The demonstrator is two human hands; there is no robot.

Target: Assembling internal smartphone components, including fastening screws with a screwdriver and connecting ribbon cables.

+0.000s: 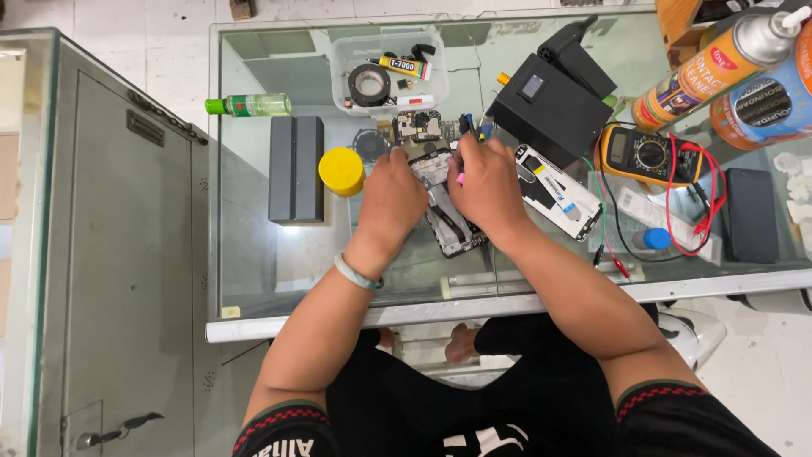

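While our L hand (391,196) presses the phone (448,216) mid-counter, fingers together, R hand (486,188) pinches a pink tool (461,178).

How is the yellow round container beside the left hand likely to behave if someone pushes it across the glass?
The yellow round container stands on smooth glass, so it would probably slide easily. It looks like light plastic, so a nudge may send it far. Squat and upright, it seems unlikely to tip; on its side, it could roll.
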